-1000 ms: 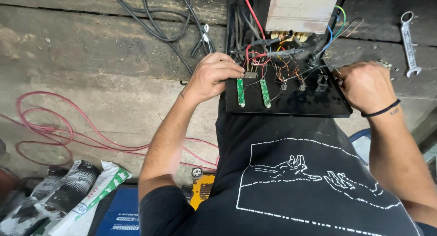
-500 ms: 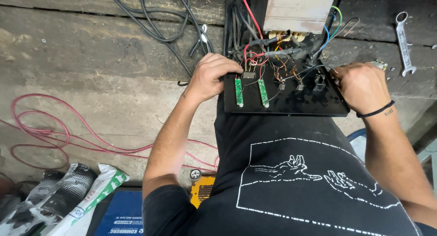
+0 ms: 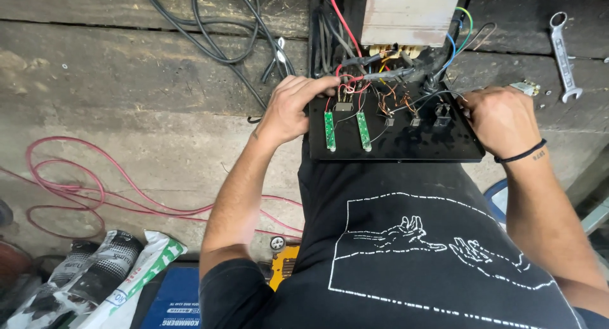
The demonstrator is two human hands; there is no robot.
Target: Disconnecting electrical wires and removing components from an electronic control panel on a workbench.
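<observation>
Hands on black panel (image 3: pixel 406 142) | left hand (image 3: pixel 293 107) grips its left edge | right hand (image 3: pixel 501 116) closed, grip unclear

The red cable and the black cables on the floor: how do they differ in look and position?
The red cable is thin and lies in loose loops far left of the left hand, while the black cables are thicker and bundled, running from the top edge towards the black panel. The red cable trails under the person's left arm; the black cables stay above the hand. Both rest on the concrete floor.
</observation>
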